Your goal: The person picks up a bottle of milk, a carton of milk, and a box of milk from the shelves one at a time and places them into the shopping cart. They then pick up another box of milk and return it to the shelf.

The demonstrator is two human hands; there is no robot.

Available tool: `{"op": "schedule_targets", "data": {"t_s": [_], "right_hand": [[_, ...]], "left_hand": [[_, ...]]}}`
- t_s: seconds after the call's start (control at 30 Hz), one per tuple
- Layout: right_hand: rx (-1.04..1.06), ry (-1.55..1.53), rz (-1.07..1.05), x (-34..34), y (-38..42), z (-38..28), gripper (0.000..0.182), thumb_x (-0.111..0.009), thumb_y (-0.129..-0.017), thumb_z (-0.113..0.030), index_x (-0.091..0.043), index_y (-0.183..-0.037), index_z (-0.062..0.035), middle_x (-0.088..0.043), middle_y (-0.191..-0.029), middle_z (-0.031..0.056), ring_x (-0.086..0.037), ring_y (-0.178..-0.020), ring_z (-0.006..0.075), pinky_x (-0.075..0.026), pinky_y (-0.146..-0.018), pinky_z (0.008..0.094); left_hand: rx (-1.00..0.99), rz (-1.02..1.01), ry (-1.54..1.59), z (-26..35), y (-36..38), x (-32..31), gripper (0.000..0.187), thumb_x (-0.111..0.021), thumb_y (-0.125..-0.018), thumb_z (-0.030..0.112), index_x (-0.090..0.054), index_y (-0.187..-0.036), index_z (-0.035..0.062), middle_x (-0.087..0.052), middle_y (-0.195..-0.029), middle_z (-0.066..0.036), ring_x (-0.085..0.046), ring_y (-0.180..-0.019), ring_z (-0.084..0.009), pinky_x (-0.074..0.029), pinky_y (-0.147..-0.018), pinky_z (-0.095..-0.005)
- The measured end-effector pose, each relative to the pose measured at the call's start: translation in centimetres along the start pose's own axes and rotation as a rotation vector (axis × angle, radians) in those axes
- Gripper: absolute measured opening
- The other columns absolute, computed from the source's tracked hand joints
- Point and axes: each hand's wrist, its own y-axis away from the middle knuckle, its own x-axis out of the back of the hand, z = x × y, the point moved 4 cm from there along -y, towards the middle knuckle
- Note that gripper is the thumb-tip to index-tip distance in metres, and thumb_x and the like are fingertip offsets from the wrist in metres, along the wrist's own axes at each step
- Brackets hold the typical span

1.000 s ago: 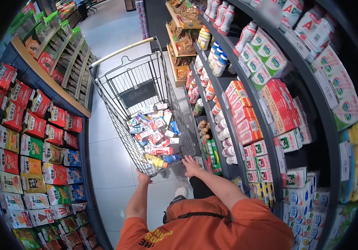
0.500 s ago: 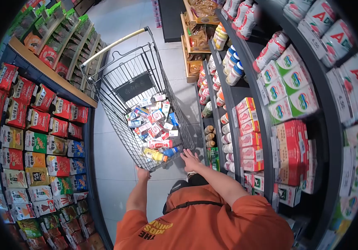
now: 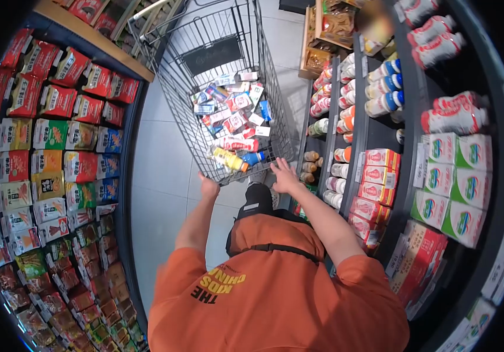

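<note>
A black wire shopping cart [image 3: 175,97] stands in the aisle, its handle away from me. Small cartons [image 3: 237,102] lie heaped inside, with a yellow bottle [image 3: 228,159] and a blue bottle [image 3: 253,158] at the near end. My left hand [image 3: 208,186] is wrapped round the near left corner of the cart's rim. At the near right corner, my right hand [image 3: 286,176] rests with its fingers spread against the wire edge and holds nothing.
Racks of hanging snack packets [image 3: 49,134] line the left side. Shelves with bottles [image 3: 385,104] and boxed cartons [image 3: 454,179] run along the right. Wooden bins [image 3: 315,60] stand past the cart on the right.
The cart and both hands appear higher in the view, and the shelves have shifted. The right hand stays at the near right corner, the left hand at the near left one.
</note>
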Motion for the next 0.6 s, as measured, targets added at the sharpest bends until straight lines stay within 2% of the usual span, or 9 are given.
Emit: {"op": "schedule_targets", "data": {"t_s": [0.13, 0.17, 0.3, 0.4, 0.43, 0.53, 0.57, 0.6], "right_hand": [[0.003, 0.029, -0.007, 1.9, -2.3, -0.1, 0.085, -0.07, -0.075, -0.021, -0.032, -0.15, -0.0144, -0.012, -0.161, 0.0135, -0.01, -0.149, 0.0292, -0.02, -0.116, 0.0557], [0.006, 0.049, 0.008, 2.5, -2.8, -0.3, 0.085, -0.07, -0.075, -0.021, -0.032, -0.15, -0.0143, -0.012, -0.161, 0.0138, -0.01, -0.149, 0.0293, -0.021, -0.115, 0.0555], [0.008, 0.037, 0.0, 4.9, -5.3, -0.9, 0.085, -0.07, -0.075, -0.021, -0.032, -0.15, -0.014, -0.012, -0.161, 0.0144, -0.009, -0.149, 0.0297, -0.02, -0.115, 0.0558], [-0.01, 0.043, 0.008, 6.5, -7.4, -1.2, 0.085, -0.07, -0.074, -0.021, -0.032, -0.15, -0.0138, -0.012, -0.161, 0.0145, -0.01, -0.149, 0.0298, -0.02, -0.115, 0.0563], [-0.047, 0.035, -0.007, 7.1, -7.9, -1.4, 0.088, -0.069, -0.072, -0.02, -0.031, -0.151, -0.0153, -0.011, -0.161, 0.0124, -0.008, -0.15, 0.0259, -0.014, -0.118, 0.0504], [-0.048, 0.055, -0.015, 9.0, -9.3, -1.8, 0.088, -0.069, -0.072, -0.02, -0.03, -0.152, -0.0155, -0.011, -0.162, 0.0125, -0.008, -0.15, 0.0259, -0.013, -0.119, 0.0504], [-0.059, 0.051, -0.023, 9.5, -10.0, -1.9, 0.089, -0.069, -0.072, -0.021, -0.03, -0.152, -0.0158, -0.01, -0.162, 0.013, -0.007, -0.15, 0.0261, -0.013, -0.119, 0.0505], [-0.055, 0.048, -0.024, 10.1, -10.5, -1.9, 0.09, -0.069, -0.072, -0.021, -0.029, -0.152, -0.0159, -0.01, -0.162, 0.0132, -0.007, -0.15, 0.0259, -0.013, -0.119, 0.0506]], "left_hand": [[-0.035, 0.009, 0.01, 3.6, 0.4, 1.4, 0.088, -0.052, -0.084, 0.003, 0.004, -0.152, 0.0123, -0.065, -0.108, -0.026, -0.067, -0.079, -0.0364, -0.054, -0.061, -0.0434], [-0.037, -0.029, 0.018, 4.6, 0.4, 1.9, 0.085, -0.05, -0.085, 0.004, 0.003, -0.152, 0.0105, -0.064, -0.11, -0.027, -0.067, -0.084, -0.0384, -0.054, -0.067, -0.0454], [-0.14, 0.047, -0.024, 3.9, -5.5, 0.3, 0.078, -0.044, -0.088, 0.007, 0.002, -0.151, 0.0085, -0.064, -0.11, -0.029, -0.065, -0.094, -0.0427, -0.052, -0.081, -0.0481], [-0.087, -0.017, 0.006, 7.6, -5.2, 1.9, 0.077, -0.043, -0.088, 0.007, 0.001, -0.151, 0.0075, -0.064, -0.107, -0.03, -0.065, -0.094, -0.0429, -0.051, -0.082, -0.0487], [-0.118, 0.003, -0.068, 7.9, -6.5, 1.8, 0.075, -0.044, -0.091, 0.009, 0.002, -0.151, 0.0079, -0.065, -0.104, -0.029, -0.067, -0.087, -0.041, -0.054, -0.075, -0.0464], [-0.068, -0.096, -0.053, 9.4, -7.9, 2.5, 0.075, -0.046, -0.094, 0.014, 0.003, -0.151, 0.0111, -0.066, -0.101, -0.027, -0.069, -0.08, -0.0379, -0.057, -0.064, -0.044], [-0.01, -0.116, -0.05, 10.2, -8.5, 2.7, 0.078, -0.051, -0.096, 0.021, 0.003, -0.151, 0.0157, -0.067, -0.101, -0.025, -0.07, -0.074, -0.0346, -0.058, -0.055, -0.0418], [-0.003, -0.13, 0.004, 11.2, -8.2, 3.1, 0.081, -0.054, -0.095, 0.022, 0.003, -0.152, 0.0162, -0.068, -0.1, -0.024, -0.07, -0.073, -0.034, -0.058, -0.056, -0.0427]]}}
